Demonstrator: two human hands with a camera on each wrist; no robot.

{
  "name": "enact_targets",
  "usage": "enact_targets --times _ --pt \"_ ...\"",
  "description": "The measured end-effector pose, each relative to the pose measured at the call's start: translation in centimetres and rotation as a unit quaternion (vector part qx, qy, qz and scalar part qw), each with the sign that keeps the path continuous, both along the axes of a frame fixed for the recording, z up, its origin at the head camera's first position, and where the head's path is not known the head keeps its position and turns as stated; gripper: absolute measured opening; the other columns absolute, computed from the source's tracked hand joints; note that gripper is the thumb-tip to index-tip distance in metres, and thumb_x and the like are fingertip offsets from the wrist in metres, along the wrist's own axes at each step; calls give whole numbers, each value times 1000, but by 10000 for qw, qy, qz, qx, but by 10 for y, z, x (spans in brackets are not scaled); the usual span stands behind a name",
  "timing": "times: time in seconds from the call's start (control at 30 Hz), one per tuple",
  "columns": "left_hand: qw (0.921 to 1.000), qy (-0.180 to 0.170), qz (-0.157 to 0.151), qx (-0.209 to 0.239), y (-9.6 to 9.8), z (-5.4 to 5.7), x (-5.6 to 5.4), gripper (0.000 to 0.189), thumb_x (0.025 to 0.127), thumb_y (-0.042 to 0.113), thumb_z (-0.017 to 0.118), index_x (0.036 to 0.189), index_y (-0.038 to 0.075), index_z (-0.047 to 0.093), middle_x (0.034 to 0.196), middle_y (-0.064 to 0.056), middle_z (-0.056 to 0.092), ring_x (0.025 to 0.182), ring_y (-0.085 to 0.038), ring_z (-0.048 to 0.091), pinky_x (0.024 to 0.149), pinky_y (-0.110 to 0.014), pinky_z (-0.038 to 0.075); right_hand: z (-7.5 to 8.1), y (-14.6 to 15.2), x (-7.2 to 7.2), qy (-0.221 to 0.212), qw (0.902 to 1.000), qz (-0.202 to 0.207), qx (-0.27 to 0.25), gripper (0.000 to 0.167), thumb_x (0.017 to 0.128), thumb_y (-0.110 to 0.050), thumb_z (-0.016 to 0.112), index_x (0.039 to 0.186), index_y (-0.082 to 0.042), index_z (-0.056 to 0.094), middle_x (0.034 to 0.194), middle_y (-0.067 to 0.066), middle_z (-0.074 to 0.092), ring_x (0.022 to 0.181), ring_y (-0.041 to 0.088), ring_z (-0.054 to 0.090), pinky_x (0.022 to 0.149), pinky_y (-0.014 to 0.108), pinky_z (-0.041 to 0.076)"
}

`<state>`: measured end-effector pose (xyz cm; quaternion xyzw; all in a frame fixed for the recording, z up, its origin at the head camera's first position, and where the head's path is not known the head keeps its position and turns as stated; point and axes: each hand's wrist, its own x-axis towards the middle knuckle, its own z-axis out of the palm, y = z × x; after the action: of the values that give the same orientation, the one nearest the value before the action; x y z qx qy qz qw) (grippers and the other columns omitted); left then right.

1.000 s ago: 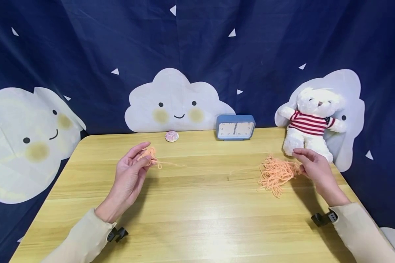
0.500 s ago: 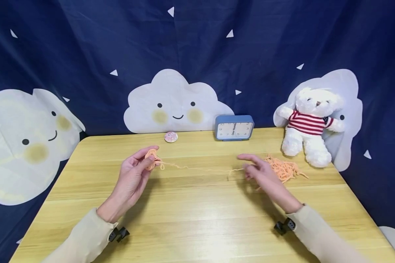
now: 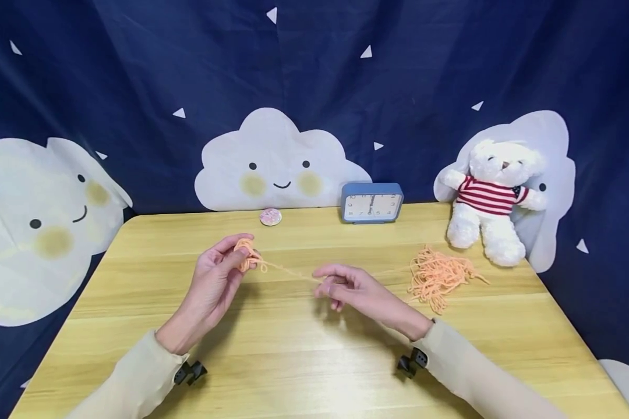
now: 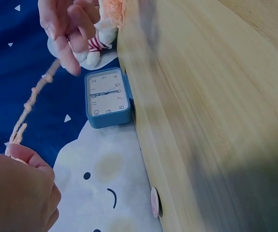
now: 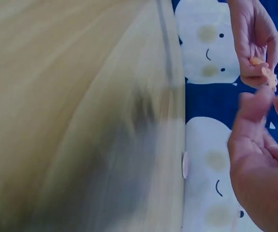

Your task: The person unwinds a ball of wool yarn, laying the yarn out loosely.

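Observation:
My left hand point(image 3: 212, 279) holds a small looped bundle of peach yarn point(image 3: 247, 255), pinched between thumb and fingers. From the bundle a strand of yarn point(image 3: 290, 271) runs right to my right hand point(image 3: 348, 286), above the middle of the table. The right hand's half-curled fingers have the strand between them; in the right wrist view they are blurred. Beyond that hand the strand carries on faintly to a loose, tangled pile of peach yarn point(image 3: 440, 276) on the table's right side. In the left wrist view, the strand point(image 4: 33, 99) rises knotty and slanted between both hands.
At the back of the wooden table point(image 3: 293, 361) stands a blue clock point(image 3: 372, 202). Left of it is a round pink speckled disc point(image 3: 270, 217). A white teddy bear point(image 3: 495, 201) in a striped shirt sits at the back right, against the dark blue curtain point(image 3: 325, 64).
My right hand has travelled left from beside the yarn pile to the middle of the table, nearer the left hand. The left hand stays nearly in place, gripping its bundle.

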<state>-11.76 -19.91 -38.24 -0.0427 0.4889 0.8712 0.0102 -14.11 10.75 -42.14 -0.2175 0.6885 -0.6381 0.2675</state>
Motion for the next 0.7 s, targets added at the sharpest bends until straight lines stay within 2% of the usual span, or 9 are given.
enact_targets --times 0.07,0.17,0.27,0.37,0.5,0.6,0.7 --pt "9999 11 25 -98 -1 0 0 24 109 -8 57 124 1 72 109 -10 67 94 -15 71 81 -22 62 1 2 1 -128 9998 -155 -82 34 111 -16 64 137 8 64 110 23 71 86 20 66 78 26 59" --pt "9995 21 143 -284 -3 0 0 22 109 -6 58 125 2 72 104 -7 68 89 -15 73 78 -22 61 3 9 4 -159 9985 -493 -177 29 111 -17 64 125 8 68 98 14 70 81 14 63 74 23 58" --pt "9988 55 311 -362 -5 0 0 22 109 -6 58 123 4 72 101 -6 67 84 -14 73 75 -22 61 6 20 6 -134 9967 -757 -251 28 111 -19 66 121 7 69 95 9 69 81 15 63 75 25 59" --pt "9988 116 404 -241 -8 0 0 23 109 -8 56 123 3 71 101 -5 63 82 -13 70 73 -22 60 7 31 6 -15 9947 -1006 -228 26 110 -19 67 118 5 69 94 8 69 81 16 62 76 27 60" --pt "9991 216 357 59 -9 0 0 23 109 -10 55 126 -1 67 101 -7 60 86 -14 67 71 -21 59 7 48 4 252 9901 -1373 -164 20 111 -18 65 114 2 71 91 11 67 78 14 61 73 28 59" --pt "9989 294 313 200 -10 -1 1 23 108 -11 56 128 -4 63 101 -9 60 87 -16 68 70 -20 58 7 59 2 394 9841 -1719 -194 21 112 -16 64 113 3 70 91 13 66 77 14 61 71 27 59" --pt "9988 334 276 237 -11 -2 3 25 108 -13 55 130 -4 62 101 -8 61 86 -16 67 70 -20 57 8 71 -2 437 9758 -2121 -318 22 112 -14 65 113 8 69 90 10 66 75 14 61 68 25 58"
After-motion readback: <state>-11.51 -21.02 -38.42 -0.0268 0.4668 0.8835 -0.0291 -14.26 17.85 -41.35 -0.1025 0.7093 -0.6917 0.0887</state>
